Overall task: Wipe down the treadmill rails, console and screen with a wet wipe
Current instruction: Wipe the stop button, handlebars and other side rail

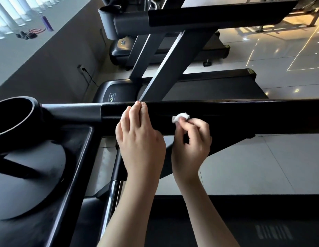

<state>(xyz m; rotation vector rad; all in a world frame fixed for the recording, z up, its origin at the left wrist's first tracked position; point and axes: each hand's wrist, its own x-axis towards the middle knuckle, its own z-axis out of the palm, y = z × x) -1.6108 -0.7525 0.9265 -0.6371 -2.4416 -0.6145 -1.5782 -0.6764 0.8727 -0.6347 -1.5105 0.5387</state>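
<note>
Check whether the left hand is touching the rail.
Touching. The head view shows the left hand with its fingers laid flat across the black rail, fingertips at its upper edge.

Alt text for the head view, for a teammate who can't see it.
The right hand pinches a crumpled white wet wipe against the treadmill's black side rail, while the left hand rests on the rail beside it. Another treadmill stands beyond.
</note>
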